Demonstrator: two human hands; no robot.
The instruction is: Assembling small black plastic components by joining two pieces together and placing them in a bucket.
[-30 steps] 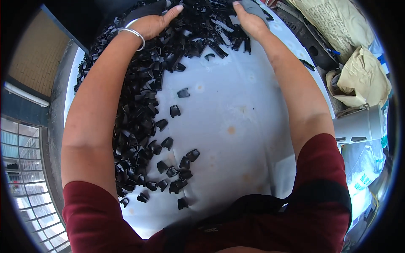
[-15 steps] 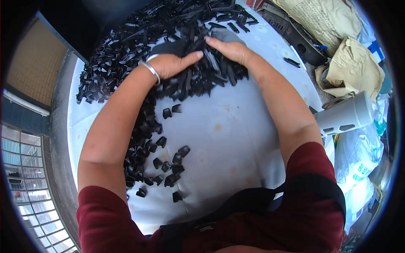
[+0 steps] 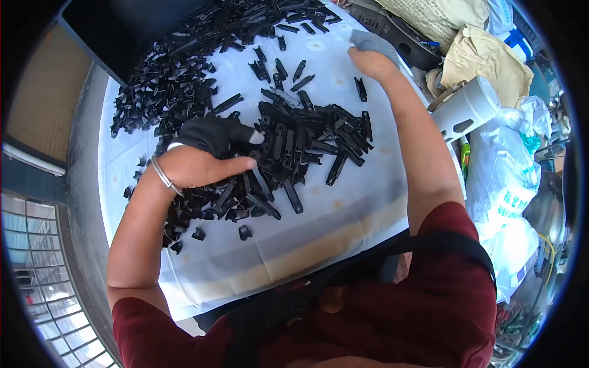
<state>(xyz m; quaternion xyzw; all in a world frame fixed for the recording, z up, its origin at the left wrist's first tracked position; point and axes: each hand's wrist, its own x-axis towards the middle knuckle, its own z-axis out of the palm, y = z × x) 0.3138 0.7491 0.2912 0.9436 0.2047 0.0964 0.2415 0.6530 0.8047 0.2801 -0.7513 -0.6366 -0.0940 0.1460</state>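
Note:
Black plastic parts lie in a loose pile (image 3: 294, 141) on the white-covered table (image 3: 368, 202). My left hand (image 3: 211, 150), in a dark glove with the thumb bare, rests at the pile's left side. Its thumb stands apart from the curved fingers and I see no part gripped in it. My right hand (image 3: 374, 52) wears a grey glove and lies near the table's far right edge, away from the pile. Its fingers look stretched out, and nothing shows in them. A single long black part (image 3: 361, 89) lies just to the near side of it.
A heap of small black pieces (image 3: 159, 92) covers the left side, and long parts (image 3: 245, 18) spread along the far side. A dark panel (image 3: 116, 37) stands at the far left. A grey plastic container (image 3: 469, 107), paper sacks (image 3: 485, 58) and plastic bags (image 3: 503, 165) crowd the right.
My hands have parted from the held bunch of long parts, which now lies nearer on the table. My left hand moved left and nearer, my right hand far and right.

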